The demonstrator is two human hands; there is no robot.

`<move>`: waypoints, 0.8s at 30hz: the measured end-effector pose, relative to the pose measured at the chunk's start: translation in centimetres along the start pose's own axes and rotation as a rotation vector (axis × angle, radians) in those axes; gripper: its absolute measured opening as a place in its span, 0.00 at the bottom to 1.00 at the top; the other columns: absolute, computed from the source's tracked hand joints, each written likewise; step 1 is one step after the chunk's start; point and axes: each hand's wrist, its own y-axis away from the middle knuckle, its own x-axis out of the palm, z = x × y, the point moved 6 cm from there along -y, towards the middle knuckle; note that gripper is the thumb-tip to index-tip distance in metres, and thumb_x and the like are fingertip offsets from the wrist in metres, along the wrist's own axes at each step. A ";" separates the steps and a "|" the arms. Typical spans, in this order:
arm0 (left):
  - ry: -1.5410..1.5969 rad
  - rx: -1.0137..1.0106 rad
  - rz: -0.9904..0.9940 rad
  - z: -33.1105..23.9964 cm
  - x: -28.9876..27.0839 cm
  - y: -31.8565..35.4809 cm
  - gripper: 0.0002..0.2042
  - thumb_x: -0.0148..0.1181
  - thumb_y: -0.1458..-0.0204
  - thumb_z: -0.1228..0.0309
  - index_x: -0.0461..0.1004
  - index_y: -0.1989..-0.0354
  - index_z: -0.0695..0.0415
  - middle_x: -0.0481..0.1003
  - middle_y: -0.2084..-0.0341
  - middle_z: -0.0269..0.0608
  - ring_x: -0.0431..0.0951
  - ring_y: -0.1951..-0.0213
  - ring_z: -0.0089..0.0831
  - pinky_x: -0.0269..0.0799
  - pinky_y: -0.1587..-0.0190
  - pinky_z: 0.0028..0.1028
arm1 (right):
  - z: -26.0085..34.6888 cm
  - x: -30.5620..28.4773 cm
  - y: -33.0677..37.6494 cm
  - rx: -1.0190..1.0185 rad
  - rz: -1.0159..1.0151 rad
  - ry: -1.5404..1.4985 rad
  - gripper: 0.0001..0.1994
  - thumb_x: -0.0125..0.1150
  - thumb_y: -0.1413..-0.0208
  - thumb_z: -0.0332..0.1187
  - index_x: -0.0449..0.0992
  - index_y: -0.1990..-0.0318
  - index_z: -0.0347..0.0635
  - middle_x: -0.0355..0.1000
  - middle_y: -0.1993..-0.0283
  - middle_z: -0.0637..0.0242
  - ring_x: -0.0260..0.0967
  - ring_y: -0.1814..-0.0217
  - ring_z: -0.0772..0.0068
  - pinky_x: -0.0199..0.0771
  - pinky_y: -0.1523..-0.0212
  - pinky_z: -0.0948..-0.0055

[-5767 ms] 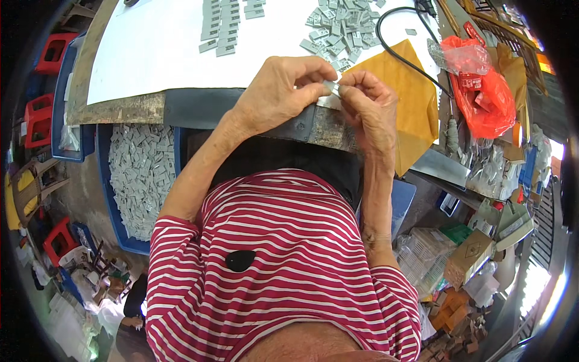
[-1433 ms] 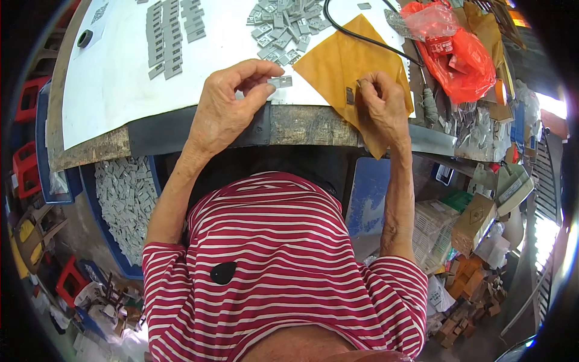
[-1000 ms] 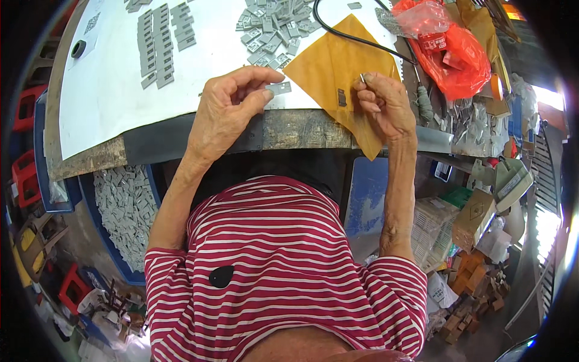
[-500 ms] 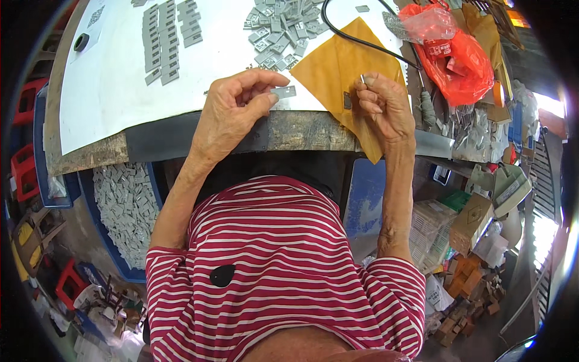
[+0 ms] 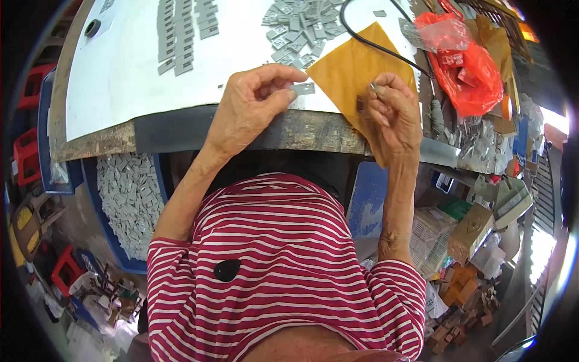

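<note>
My left hand (image 5: 250, 105) is closed at the table's near edge. Its thumb and fingers hold one end of a small flat grey rectangular plate (image 5: 303, 89) with a hole near its far end. To the right, my right hand (image 5: 395, 111) is raised over a sheet of yellow-brown paper (image 5: 344, 66). Thumb and forefinger pinch a tiny shiny metal piece (image 5: 372, 86), too small to name exactly. A small dark rectangular patch (image 5: 360, 104) shows on the paper beside those fingers. Beyond my left hand lies a loose pile of similar grey plates (image 5: 298, 30).
Overlapping rows of grey plates (image 5: 175, 39) lie on the white-covered table (image 5: 120, 84). A black cable (image 5: 380, 47) loops across the paper's far part. Right of it are a red plastic bag (image 5: 470, 78) and clutter. Below left, a blue bin (image 5: 90, 193) holds many grey pieces.
The whole view has shifted, so the table appears farther right. My right hand's fingers have tilted slightly, and the metal piece sits a little lower. Both hands keep their pinch.
</note>
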 end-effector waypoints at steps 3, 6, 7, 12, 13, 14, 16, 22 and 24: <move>-0.005 -0.018 -0.006 0.0 0.1 -0.1 0.10 0.54 0.52 0.76 0.74 0.61 0.62 0.69 0.78 0.29 0.67 0.75 0.15 0.65 0.69 0.15 | -0.5 1.9 0.5 -0.026 0.016 -0.030 0.05 0.51 0.54 0.21 0.67 0.68 0.34 0.63 0.77 0.68 0.53 0.83 0.85 0.49 0.88 0.89; -0.004 -0.008 -0.020 0.1 0.0 -0.1 0.10 0.54 0.52 0.76 0.74 0.61 0.62 0.70 0.78 0.30 0.68 0.76 0.16 0.66 0.70 0.15 | -1.7 3.9 0.3 -0.012 0.053 -0.038 0.05 0.52 0.54 0.19 0.68 0.67 0.33 0.65 0.77 0.66 0.54 0.84 0.84 0.50 0.89 0.88; 0.025 -0.019 -0.018 0.2 -0.1 -0.1 0.10 0.54 0.52 0.76 0.74 0.61 0.62 0.70 0.78 0.30 0.68 0.76 0.16 0.66 0.70 0.15 | -2.0 4.5 0.1 -0.020 0.048 -0.051 0.06 0.52 0.54 0.19 0.68 0.67 0.32 0.66 0.77 0.65 0.56 0.84 0.84 0.51 0.89 0.87; 0.080 -0.019 -0.050 0.6 -0.6 -0.1 0.09 0.53 0.54 0.77 0.74 0.64 0.64 0.72 0.80 0.34 0.68 0.78 0.15 0.66 0.74 0.15 | -2.9 6.7 -0.5 -0.033 0.055 0.036 0.05 0.54 0.55 0.19 0.68 0.69 0.31 0.65 0.79 0.67 0.56 0.85 0.85 0.52 0.88 0.87; 0.075 -0.021 -0.051 0.6 -0.6 -0.1 0.09 0.53 0.54 0.77 0.74 0.64 0.64 0.72 0.80 0.33 0.68 0.78 0.15 0.66 0.74 0.15 | -3.0 6.8 -0.7 -0.044 0.062 0.058 0.04 0.53 0.55 0.19 0.68 0.69 0.31 0.65 0.80 0.67 0.56 0.85 0.85 0.52 0.88 0.87; 0.070 -0.023 -0.050 0.6 -0.7 -0.1 0.09 0.53 0.53 0.77 0.74 0.64 0.64 0.72 0.80 0.33 0.68 0.79 0.15 0.65 0.74 0.15 | -3.1 6.9 -0.8 -0.055 0.067 0.080 0.04 0.53 0.55 0.19 0.68 0.69 0.31 0.65 0.80 0.67 0.56 0.86 0.86 0.52 0.88 0.87; 0.052 -0.019 -0.047 0.5 -0.6 -0.2 0.09 0.53 0.53 0.77 0.74 0.64 0.64 0.72 0.81 0.33 0.68 0.79 0.15 0.66 0.75 0.15 | -3.1 6.9 -0.8 -0.059 0.063 0.094 0.04 0.53 0.55 0.19 0.68 0.69 0.31 0.65 0.80 0.67 0.55 0.86 0.86 0.52 0.88 0.87; -0.034 0.016 -0.064 0.6 -0.6 -0.4 0.08 0.52 0.54 0.77 0.75 0.66 0.64 0.69 0.83 0.30 0.65 0.81 0.14 0.62 0.78 0.16 | -3.3 6.7 -0.8 -0.058 0.083 0.188 0.05 0.54 0.56 0.19 0.69 0.69 0.32 0.66 0.80 0.68 0.56 0.86 0.86 0.53 0.88 0.87; -0.079 0.031 -0.065 0.7 -0.6 -0.4 0.08 0.52 0.54 0.77 0.75 0.67 0.63 0.68 0.84 0.30 0.63 0.82 0.14 0.60 0.79 0.16 | -3.2 6.7 -0.7 -0.063 0.081 0.238 0.05 0.54 0.56 0.19 0.69 0.69 0.32 0.66 0.80 0.68 0.57 0.85 0.86 0.53 0.88 0.87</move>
